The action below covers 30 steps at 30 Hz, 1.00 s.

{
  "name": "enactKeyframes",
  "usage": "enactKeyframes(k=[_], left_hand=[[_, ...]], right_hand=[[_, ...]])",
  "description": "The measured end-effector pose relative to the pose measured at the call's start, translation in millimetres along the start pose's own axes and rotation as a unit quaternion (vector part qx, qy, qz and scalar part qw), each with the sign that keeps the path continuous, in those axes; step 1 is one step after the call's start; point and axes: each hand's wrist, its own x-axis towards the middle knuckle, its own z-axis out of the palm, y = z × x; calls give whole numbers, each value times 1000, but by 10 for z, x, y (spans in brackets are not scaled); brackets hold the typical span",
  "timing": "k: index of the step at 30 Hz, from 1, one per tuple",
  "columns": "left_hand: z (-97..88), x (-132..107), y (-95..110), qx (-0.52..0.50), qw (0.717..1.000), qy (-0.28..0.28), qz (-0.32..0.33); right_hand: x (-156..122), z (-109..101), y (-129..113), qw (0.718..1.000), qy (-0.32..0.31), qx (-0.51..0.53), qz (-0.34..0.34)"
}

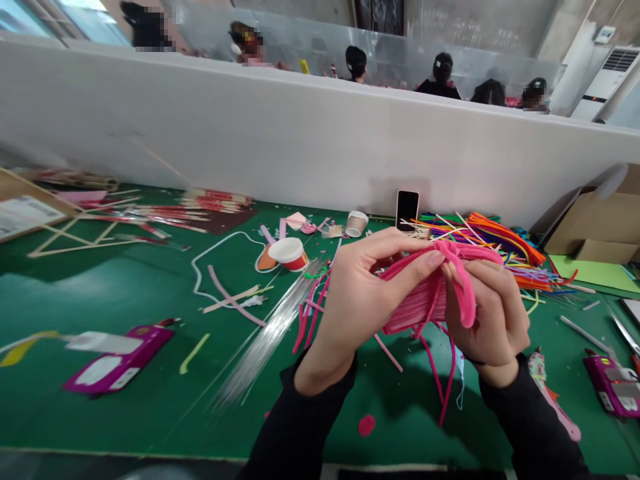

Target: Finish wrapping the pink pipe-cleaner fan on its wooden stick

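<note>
My left hand (357,300) grips a bundle of pink pipe cleaners (420,293), its thumb pressed on top. My right hand (487,310) pinches one pink pipe cleaner (463,287) that loops across the bundle's right end. Both hands are closed and held above the green table (125,293). Loose pink strands (443,373) hang down beneath the bundle.
A bundle of thin wires (270,333) lies left of my hands. A red and white cup (290,253), a paper cup (357,223) and a phone (407,210) stand behind. Coloured pipe cleaners (500,243) pile at right. Purple packets (117,360) (613,387) lie on both sides. People sit beyond the white partition (300,133).
</note>
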Motion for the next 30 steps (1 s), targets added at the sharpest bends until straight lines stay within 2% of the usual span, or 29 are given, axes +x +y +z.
enactKeyframes(k=[7, 14, 21, 30], left_hand=[[-6, 8, 0, 0, 1000, 1, -8], [7, -23, 15, 9, 1000, 3, 8], [21, -31, 9, 9, 999, 10, 36], [-5, -18, 1, -5, 999, -12, 41]], right_hand=[[36, -2, -14, 1000, -9, -12, 11], [-40, -10, -15, 1000, 16, 0, 20], [-38, -58, 3, 1000, -1, 17, 22], [-19, -67, 4, 1000, -13, 20, 13]])
